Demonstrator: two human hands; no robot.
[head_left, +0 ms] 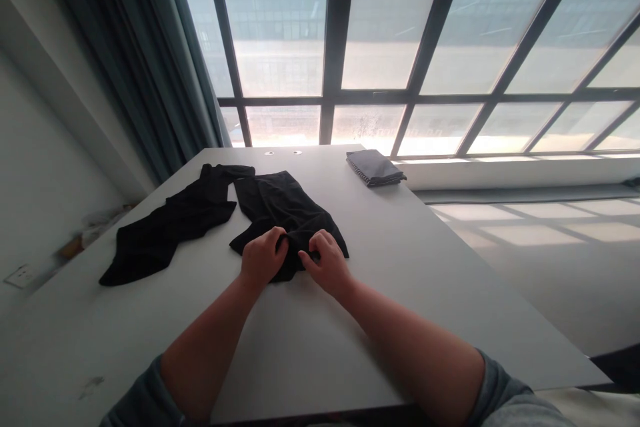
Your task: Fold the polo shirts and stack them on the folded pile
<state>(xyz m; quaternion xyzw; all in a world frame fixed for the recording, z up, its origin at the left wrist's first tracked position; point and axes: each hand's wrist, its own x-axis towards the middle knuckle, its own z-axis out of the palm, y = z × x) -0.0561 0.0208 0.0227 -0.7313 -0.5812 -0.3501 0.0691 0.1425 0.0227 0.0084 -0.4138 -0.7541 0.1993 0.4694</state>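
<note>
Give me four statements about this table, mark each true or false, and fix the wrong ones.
1. The left hand and right hand hold one black garment. True.
2. The folded stack sits near the far end of the table. True.
3. The stack lies left of both hands. False: it lies right of both.
4. The black garment lies under the stack. False: it lies apart from it.

Lets in daylight through a wide window (280,20) beside a dark curtain (130,47). Has a white table (440,300), pale wall (55,153) and sunlit floor (540,270).
</note>
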